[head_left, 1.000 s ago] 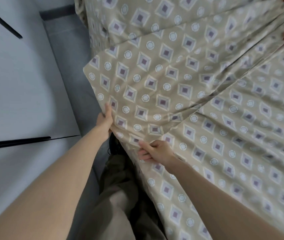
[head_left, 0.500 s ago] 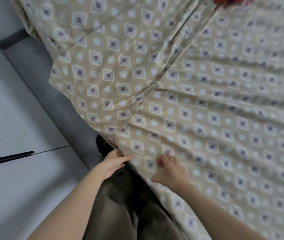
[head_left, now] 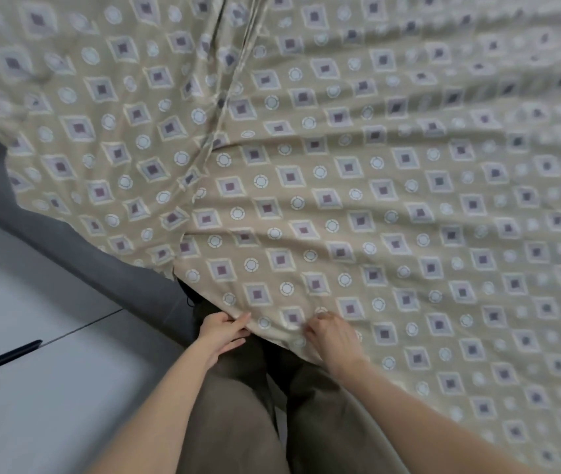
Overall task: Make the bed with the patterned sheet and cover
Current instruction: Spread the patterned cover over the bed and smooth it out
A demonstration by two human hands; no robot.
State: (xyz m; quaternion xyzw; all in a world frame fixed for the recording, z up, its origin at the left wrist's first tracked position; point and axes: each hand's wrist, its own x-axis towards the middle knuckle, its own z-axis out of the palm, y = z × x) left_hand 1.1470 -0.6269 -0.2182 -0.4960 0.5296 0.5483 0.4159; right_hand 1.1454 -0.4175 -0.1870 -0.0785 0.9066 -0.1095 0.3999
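A beige patterned sheet (head_left: 357, 186) with purple diamonds and white circles covers most of the head view, spread over the bed with creases running toward its near edge. A long fold runs from the top middle down to that edge. My left hand (head_left: 222, 331) pinches the sheet's near edge with thumb and fingers. My right hand (head_left: 332, 336) grips the same edge a little to the right, its fingers curled into the cloth. Both hands are just in front of my legs.
A dark grey bed base (head_left: 108, 265) runs diagonally along the left below the sheet. Pale floor tiles (head_left: 33, 388) with a dark strip (head_left: 2, 359) lie at the lower left. My brown trousers (head_left: 248, 415) fill the bottom middle.
The lifted flap of sheet has been brought down and pulled toward me, now lying flatter over the bed. Both hands moved down and closer together along the near edge.
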